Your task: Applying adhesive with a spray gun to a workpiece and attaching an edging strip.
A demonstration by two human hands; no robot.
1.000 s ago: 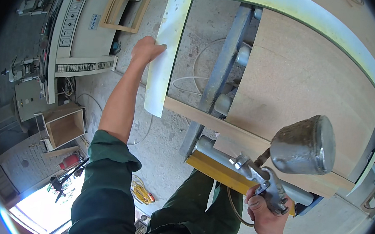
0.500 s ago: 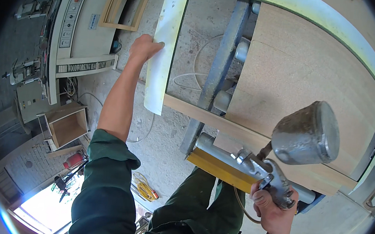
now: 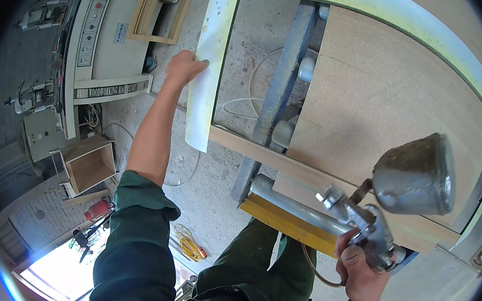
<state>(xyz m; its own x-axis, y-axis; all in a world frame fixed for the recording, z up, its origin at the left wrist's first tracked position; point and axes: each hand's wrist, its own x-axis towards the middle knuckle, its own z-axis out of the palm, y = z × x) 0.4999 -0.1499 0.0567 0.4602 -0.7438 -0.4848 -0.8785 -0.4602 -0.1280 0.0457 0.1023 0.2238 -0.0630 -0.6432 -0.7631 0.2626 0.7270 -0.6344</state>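
Observation:
My left hand (image 3: 184,67) is closed on the outer edge of a white strip (image 3: 208,84) along the left side of a large wooden frame (image 3: 286,157), thumb on top and the other fingers mostly hidden. In my right hand (image 3: 361,275) is a metal spray gun (image 3: 373,229), its nozzle turned left over the frame's near rail. A silver paint cup (image 3: 413,176) sits on the gun and leans to the right. I cannot tell whether any spray comes out. Below the hand hangs a thin hose (image 3: 315,267).
Under the frame, a particle board (image 3: 383,100) lies on a roller stand with a grey beam (image 3: 281,79) and a yellow bar (image 3: 289,222). A woodworking machine (image 3: 103,52), a wooden box (image 3: 91,169) and a coiled yellow cable (image 3: 188,243) are to the left.
My right hand has moved a little to the right with the spray gun. My left hand keeps its hold on the white strip; the whole view has shifted slightly.

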